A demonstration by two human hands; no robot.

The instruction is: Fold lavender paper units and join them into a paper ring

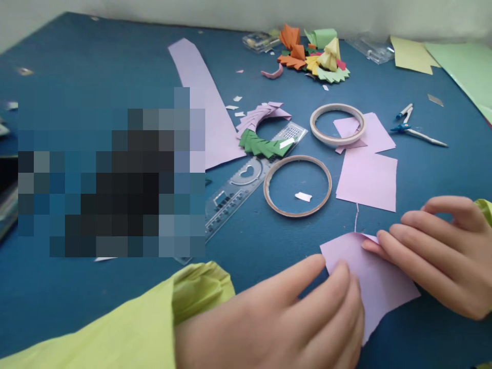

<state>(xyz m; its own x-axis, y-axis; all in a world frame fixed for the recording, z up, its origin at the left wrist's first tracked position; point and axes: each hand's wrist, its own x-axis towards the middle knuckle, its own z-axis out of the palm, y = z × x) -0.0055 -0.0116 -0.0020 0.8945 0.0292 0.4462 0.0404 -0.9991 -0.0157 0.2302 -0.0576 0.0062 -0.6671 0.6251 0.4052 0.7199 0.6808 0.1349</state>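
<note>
A lilac paper square [378, 284] lies on the blue table [96, 61] near the front edge. My left hand [284, 323] rests on its left corner, thumb stretched along the table and fingers lying on the sheet. My right hand [438, 253] presses its fingertips flat on the paper's upper right part, where an edge is folded over. Neither hand grips anything. Both sleeves are lime green.
Beyond the hands lie more lilac squares [367, 179], two tape rings [297, 185] [337, 123], a clear ruler [238, 187], a folded lilac-and-green paper wreath [261, 133], a compass [407, 125], colourful folded pieces [315, 56], a long lilac strip [203, 87] and yellow and green sheets [442, 56].
</note>
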